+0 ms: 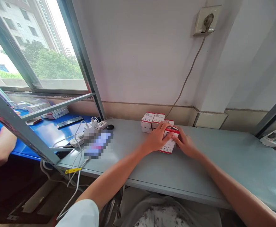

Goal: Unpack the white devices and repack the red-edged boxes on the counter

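A small white-and-red cardboard box (pixel 168 147) stands on the grey table (pixel 138 164) between my two hands. My left hand (pixel 159 137) grips its left side and top, fingers curled over the upper edge. My right hand (pixel 184 142) holds the right side, its thumb on the front face near the red band. Both thumbs almost meet at the front. Just behind and to the left, similar white-and-red boxes (pixel 148 118) are stacked against the wall. The top of the held box is partly covered by my fingers.
On the left lie a blurred phone (pixel 99 145), a power strip (pixel 77 139) with white cables, and a black mouse (pixel 110 127). A metal frame post (pixel 39 138) separates a blue table (pixel 68 115), where another person's arm (pixel 0 146) rests. A device (pixel 274 137) sits far right.
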The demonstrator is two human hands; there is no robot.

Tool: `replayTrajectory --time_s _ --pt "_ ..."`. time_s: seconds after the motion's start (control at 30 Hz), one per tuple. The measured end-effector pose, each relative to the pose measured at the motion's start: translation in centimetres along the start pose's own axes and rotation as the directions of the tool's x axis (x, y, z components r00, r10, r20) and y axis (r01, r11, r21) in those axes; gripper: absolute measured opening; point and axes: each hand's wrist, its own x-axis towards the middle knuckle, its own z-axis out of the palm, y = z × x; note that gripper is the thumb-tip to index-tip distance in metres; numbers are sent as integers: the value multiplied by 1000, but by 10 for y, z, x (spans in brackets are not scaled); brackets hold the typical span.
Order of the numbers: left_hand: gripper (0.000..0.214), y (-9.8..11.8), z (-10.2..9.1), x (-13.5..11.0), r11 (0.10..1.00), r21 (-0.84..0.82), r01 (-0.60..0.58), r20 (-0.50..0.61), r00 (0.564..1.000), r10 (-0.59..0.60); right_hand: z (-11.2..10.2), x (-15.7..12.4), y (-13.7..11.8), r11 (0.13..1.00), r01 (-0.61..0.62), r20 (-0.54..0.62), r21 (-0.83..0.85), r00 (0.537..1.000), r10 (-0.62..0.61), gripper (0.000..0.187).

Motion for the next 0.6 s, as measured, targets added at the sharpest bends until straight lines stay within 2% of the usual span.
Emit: replayTrajectory --time_s 0.6 --pt "37 -2 1 0 1000 3 5 14 1000 -5 1 1 3 1000 -21 -1 10 1000 21 76"
